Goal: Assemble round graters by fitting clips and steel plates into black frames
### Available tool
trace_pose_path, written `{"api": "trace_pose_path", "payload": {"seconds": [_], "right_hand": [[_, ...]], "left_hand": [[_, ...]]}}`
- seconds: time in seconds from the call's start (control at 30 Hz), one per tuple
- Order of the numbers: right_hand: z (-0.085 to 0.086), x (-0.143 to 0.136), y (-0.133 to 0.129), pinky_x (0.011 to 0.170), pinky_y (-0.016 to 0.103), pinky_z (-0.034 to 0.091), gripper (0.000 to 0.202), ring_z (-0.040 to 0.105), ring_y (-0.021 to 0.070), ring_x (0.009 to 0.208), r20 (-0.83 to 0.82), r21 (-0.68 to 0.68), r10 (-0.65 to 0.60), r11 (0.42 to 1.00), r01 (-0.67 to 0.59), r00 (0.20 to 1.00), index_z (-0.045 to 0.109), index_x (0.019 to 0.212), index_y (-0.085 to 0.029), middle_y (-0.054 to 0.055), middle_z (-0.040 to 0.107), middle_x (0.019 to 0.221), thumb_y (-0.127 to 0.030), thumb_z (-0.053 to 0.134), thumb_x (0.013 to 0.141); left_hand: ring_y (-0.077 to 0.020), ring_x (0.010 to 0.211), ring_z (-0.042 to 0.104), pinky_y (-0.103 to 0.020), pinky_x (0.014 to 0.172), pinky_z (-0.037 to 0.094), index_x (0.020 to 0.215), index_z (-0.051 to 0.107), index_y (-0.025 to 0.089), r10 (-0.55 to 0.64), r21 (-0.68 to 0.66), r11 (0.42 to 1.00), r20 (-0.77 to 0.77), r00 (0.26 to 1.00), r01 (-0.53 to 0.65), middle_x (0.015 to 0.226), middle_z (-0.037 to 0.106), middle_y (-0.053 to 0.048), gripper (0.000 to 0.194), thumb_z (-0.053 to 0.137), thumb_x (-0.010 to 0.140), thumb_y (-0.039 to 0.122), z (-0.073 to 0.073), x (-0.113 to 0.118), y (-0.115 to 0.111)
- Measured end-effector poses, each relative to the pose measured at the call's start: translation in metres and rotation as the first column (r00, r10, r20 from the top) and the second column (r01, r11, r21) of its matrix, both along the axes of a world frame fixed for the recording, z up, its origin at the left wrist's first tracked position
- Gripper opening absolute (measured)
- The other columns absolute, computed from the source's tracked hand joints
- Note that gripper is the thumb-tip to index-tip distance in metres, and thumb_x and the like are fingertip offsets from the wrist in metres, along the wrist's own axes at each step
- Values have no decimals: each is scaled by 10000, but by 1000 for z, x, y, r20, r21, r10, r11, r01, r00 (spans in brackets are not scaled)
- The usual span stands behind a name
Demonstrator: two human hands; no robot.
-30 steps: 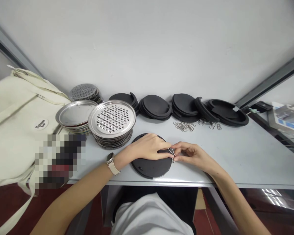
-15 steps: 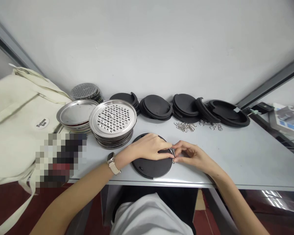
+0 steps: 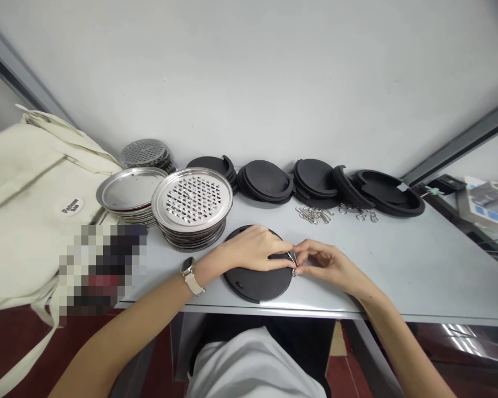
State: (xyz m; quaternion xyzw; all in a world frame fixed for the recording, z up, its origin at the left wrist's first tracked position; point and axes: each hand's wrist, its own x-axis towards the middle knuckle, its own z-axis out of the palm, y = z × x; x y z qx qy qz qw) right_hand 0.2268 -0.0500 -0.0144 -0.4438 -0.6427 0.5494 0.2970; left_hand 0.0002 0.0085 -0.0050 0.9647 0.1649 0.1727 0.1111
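Note:
A round black disc point(image 3: 259, 284) lies flat near the table's front edge, a small slot showing at its lower left. My left hand point(image 3: 257, 249) rests over the disc, thumb and fingers closed on a small metal clip point(image 3: 292, 257) at the disc's right edge. From the other side my right hand point(image 3: 326, 262) pinches the same clip between thumb and fingertips. Fingers cover part of the clip, so I cannot tell how it joins the disc.
Stacked metal grater plates point(image 3: 193, 200) and plain metal plates point(image 3: 133, 189) stand at left, beside a cream bag point(image 3: 29, 210). Black disc stacks point(image 3: 268, 179) line the wall. Loose metal clips point(image 3: 315, 214) and a black ring-shaped tray point(image 3: 415, 207) lie at right.
The view has shifted very slightly. Both hands keep their grip on the clip, with barely any visible movement.

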Motion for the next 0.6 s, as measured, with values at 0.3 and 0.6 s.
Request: {"api": "trace_pose_path", "payload": {"seconds": [0.3,0.6], "right_hand": [[-4,0,3,777,313,485,303,632,169,775,-80,-77,-19,997,13,997,668,978,-200,5,675,792,-252,823,723],[4,-1,8,746,293,482,236,635,156,738,-41,-119,12,993,-17,999,694,887,-195,-7,678,763,-275,827,710]], "left_hand": [[-144,656,611,-263,554,282,869,651,210,-18,-30,999,10,1000,19,689,664,2,221,548,932,396,-1,2,0],[-142,687,629,-264,562,296,932,678,238,-27,-52,998,33,999,28,749,695,7,154,569,920,346,0,2,0]]}}
